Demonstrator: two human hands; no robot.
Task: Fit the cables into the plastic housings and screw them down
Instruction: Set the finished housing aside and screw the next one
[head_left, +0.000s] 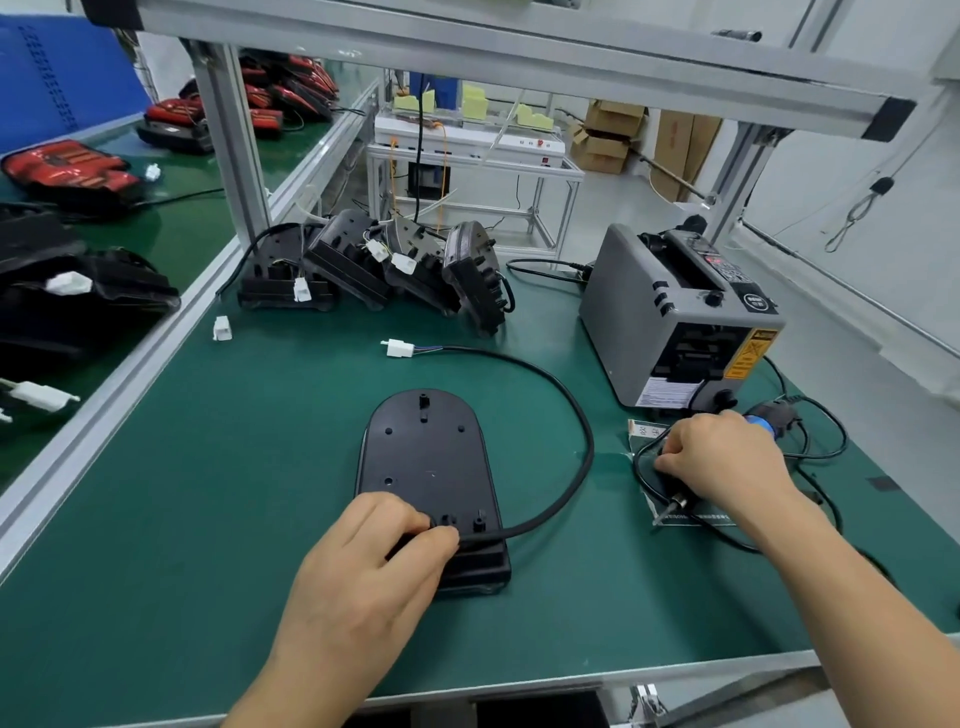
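Note:
A black plastic housing (426, 457) lies flat on the green mat in front of me. A black cable (571, 405) loops from its near right edge round to a white connector (399, 348). My left hand (374, 551) rests on the housing's near end, thumb and fingers pinching the cable where it enters. To the right, my right hand (722, 457) grips an electric screwdriver (675, 503) that lies on the mat, its bit pointing toward me and its blue-ringed rear end behind the hand.
A grey tape dispenser (675, 312) stands at the back right. Several finished housings (374, 265) with white plugs lean together at the back. A loose white connector (222, 328) lies at the left. Red lamp units (67, 169) sit on the neighbouring bench. Screwdriver cords trail at the right.

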